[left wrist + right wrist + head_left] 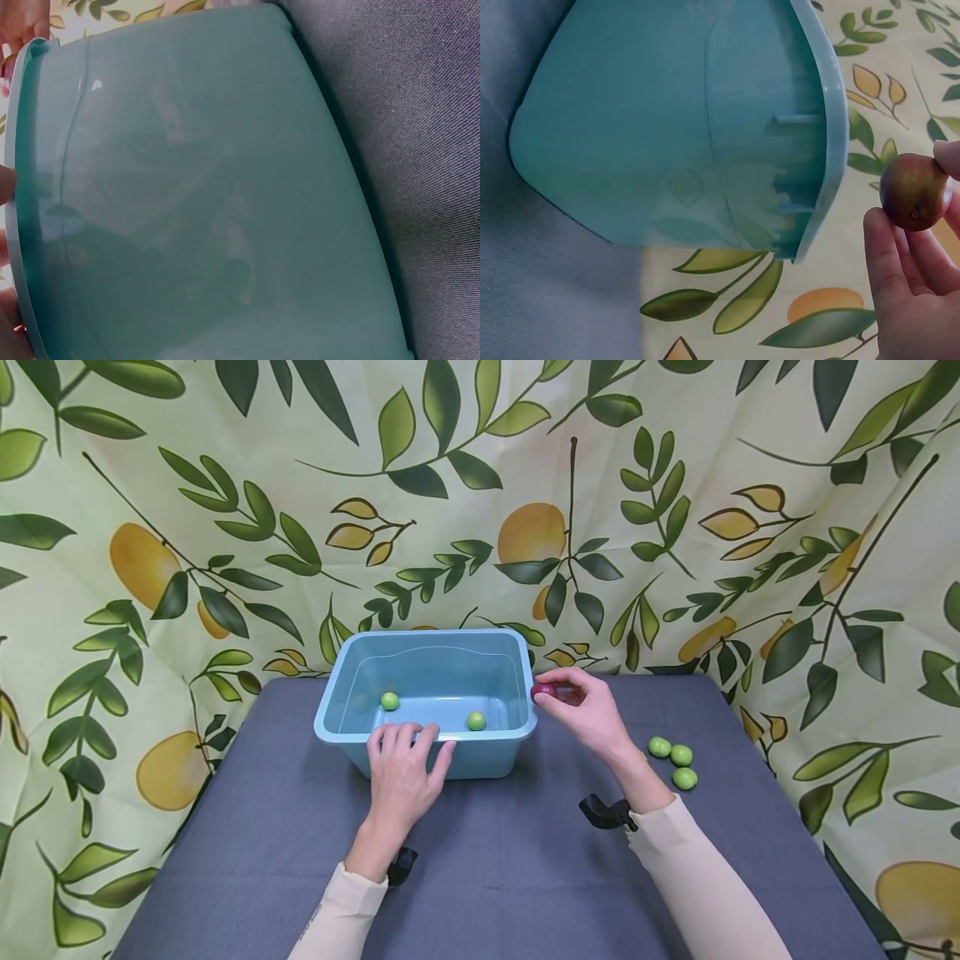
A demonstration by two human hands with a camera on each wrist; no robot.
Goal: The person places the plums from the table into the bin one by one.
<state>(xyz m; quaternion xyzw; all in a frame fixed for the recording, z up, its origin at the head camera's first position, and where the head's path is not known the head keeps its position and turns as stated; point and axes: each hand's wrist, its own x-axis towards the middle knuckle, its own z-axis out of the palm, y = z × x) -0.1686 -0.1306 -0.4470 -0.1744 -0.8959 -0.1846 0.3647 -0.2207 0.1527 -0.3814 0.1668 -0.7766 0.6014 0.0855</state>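
Observation:
A light blue plastic basin [487,760] stands at the back of the table, with two small green fruits [389,701] lying apart on its floor. My left hand [402,770] holds the basin's near rim, fingers bent over the edge. In the left wrist view only its fingertips [6,184] show at the rim. Just outside the basin's right rim, my right hand [587,710] pinches a dark red plum [915,192] between thumb and fingers. The plum is held up at about rim height, with a greenish patch on its skin.
Three green fruits [682,755] lie close together on the dark grey tablecloth [510,877], right of my right forearm. Behind the table hangs a cloth [450,527] printed with leaves and orange fruit. A black strap [606,812] sits on my right wrist.

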